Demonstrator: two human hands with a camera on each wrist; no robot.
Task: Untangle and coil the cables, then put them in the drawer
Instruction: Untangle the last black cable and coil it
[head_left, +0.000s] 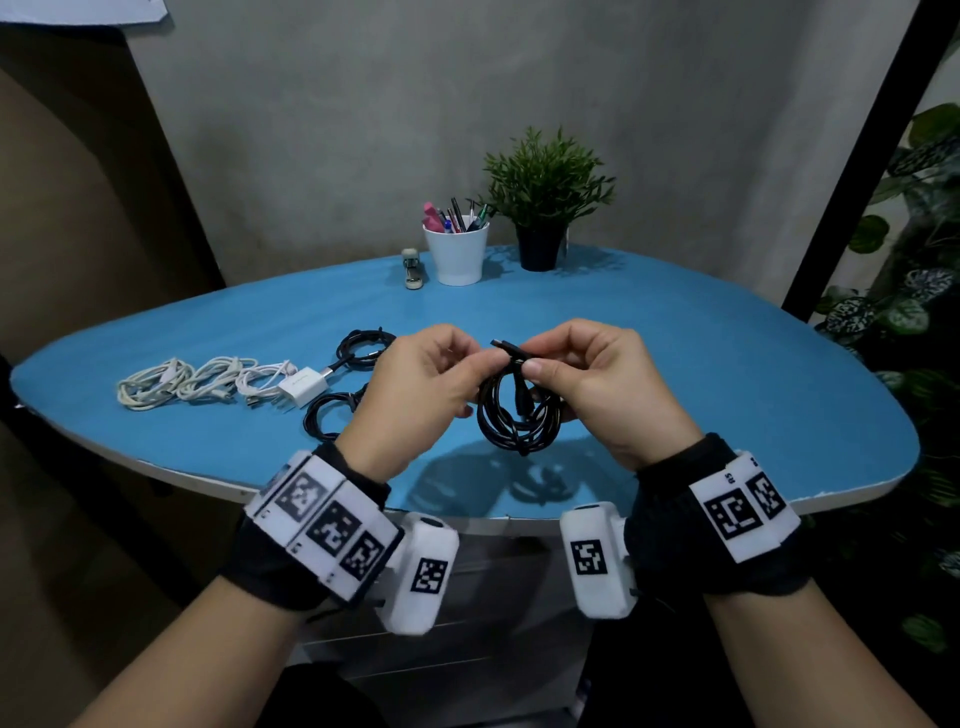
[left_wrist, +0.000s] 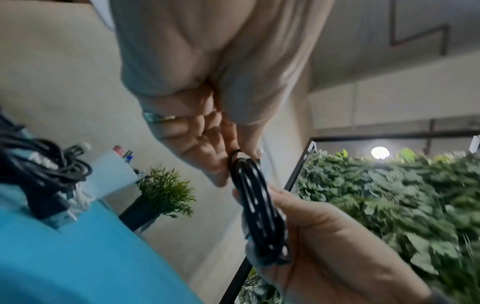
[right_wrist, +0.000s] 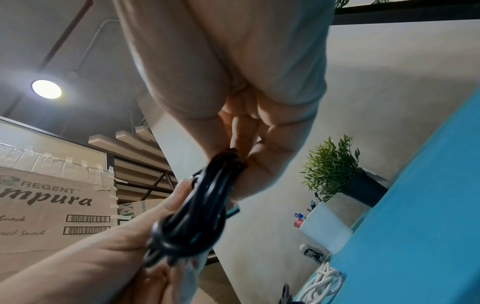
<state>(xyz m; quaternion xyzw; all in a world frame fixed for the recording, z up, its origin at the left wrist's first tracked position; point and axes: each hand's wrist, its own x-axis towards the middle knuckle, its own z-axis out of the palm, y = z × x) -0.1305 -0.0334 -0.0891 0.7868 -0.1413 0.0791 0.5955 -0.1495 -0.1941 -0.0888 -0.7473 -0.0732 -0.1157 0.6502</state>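
Both hands hold one coiled black cable (head_left: 519, 410) (left_wrist: 257, 207) (right_wrist: 197, 214) in the air above the blue table (head_left: 675, 374). My left hand (head_left: 421, 384) grips the coil's left side. My right hand (head_left: 582, 374) pinches the cable's top between thumb and fingers, and a black plug end (head_left: 501, 344) sticks out leftward there. On the table lie two more coiled black cables (head_left: 363, 345) (head_left: 332, 410), one partly behind my left hand, and several coiled white cables (head_left: 202, 382) with a white charger block (head_left: 303, 387). No drawer front is plainly visible.
A white cup of pens (head_left: 456, 249), a small stapler (head_left: 413, 267) and a potted plant in a black pot (head_left: 543, 208) stand at the table's far edge. Leafy plants (head_left: 914, 312) fill the right side. Cardboard boxes (right_wrist: 52, 207) stand to the left.
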